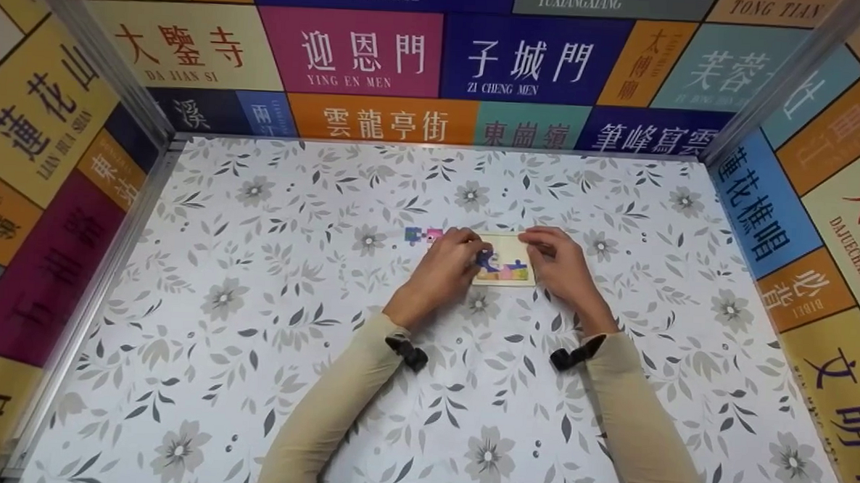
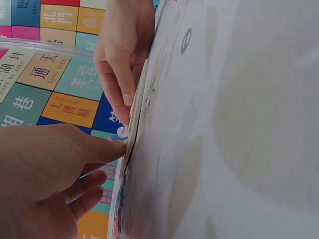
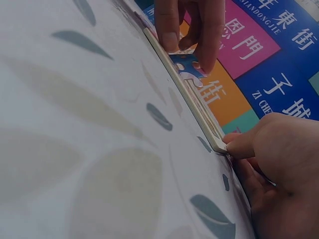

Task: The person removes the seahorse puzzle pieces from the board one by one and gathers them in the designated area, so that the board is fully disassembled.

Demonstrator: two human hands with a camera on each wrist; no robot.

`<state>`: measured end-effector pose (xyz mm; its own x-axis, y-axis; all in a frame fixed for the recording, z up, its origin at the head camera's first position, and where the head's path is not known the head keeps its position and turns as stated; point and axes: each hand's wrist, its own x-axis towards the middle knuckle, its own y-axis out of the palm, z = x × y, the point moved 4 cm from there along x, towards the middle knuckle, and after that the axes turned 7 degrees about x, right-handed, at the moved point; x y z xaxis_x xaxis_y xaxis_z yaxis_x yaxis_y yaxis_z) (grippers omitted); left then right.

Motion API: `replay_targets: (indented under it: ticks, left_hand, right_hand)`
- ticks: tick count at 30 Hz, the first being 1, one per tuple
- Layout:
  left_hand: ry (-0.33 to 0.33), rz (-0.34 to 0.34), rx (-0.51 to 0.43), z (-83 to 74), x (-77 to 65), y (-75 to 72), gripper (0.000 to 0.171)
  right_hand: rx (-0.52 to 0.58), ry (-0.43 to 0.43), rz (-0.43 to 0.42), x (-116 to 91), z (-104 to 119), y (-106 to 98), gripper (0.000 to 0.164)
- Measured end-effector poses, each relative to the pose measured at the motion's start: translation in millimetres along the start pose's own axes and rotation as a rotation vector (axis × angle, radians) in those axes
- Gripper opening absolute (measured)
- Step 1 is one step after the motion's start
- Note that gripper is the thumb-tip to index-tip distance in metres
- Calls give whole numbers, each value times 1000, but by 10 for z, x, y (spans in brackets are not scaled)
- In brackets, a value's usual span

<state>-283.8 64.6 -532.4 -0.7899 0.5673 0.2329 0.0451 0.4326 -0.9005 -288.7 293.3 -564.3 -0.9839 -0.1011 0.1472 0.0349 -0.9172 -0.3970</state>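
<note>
My left hand (image 1: 441, 267) pinches a blue and white jigsaw piece (image 3: 187, 63) between thumb and fingers, tilted over the left part of a shallow, pale puzzle tray (image 1: 504, 245). Colourful jigsaw pieces (image 1: 507, 272) lie joined along the tray's near side, while its upper part shows bare cream backing. At the tray's right end, my right hand (image 1: 563, 265) grips the edge, its thumb (image 3: 238, 147) at the near corner and its fingers reaching along the far side. The fingers partly hide the held piece in the head view.
Loose jigsaw pieces (image 1: 413, 236) in blue, green and pink lie just left of the tray, partly behind my left hand. A floral-patterned cloth (image 1: 308, 381) covers the table. Panels with printed signs (image 1: 351, 53) stand along the back and both sides.
</note>
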Motion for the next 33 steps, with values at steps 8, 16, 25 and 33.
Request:
replay_targets:
  ticks: [8,16,25,33]
  left_hand:
    - [17,7,-2,-9,-12,27,29]
    - [31,0,36,-29,-17,54,39]
    - [-12,-14,104,-64,36,85,40]
    - [-20,-35,73,-61,36,79,32]
  right_hand:
    - [7,-4,2,-13,17,-2,26]
    - [-6,-8,0,-16,27,-1,26]
    - [-18,-4,3,-15,53,-13,26]
    - [-28,-35,2,-10,51,-4,26]
